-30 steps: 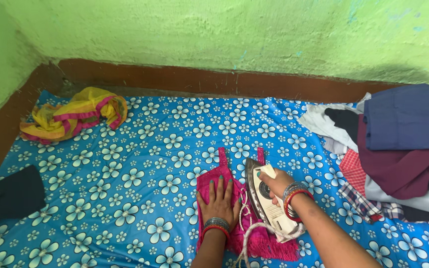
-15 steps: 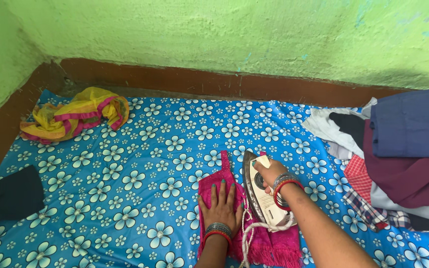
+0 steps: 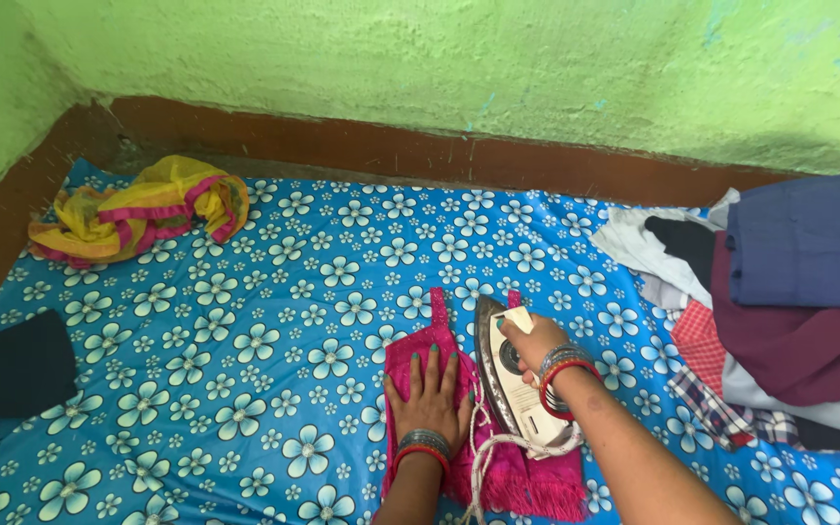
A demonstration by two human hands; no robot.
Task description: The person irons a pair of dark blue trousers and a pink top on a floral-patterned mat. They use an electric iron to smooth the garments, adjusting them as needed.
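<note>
Left hand (image 3: 430, 397) flat, fingers spread, pressing pink garment (image 3: 420, 389) at 6 o'clock. Right hand (image 3: 534, 342) closed around iron (image 3: 517, 384) handle, iron on garment's right edge. Open blue floral sheet (image 3: 245, 321) toward 9–12 o'clock. Clothes pile (image 3: 789, 292) at 3 o'clock; yellow cloth (image 3: 138, 209) at 10 o'clock.

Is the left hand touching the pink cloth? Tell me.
Touching. The head view shows the left hand pressed flat, fingers spread, on the pink cloth, with no gap, beside the iron gripped by the right hand.
</note>
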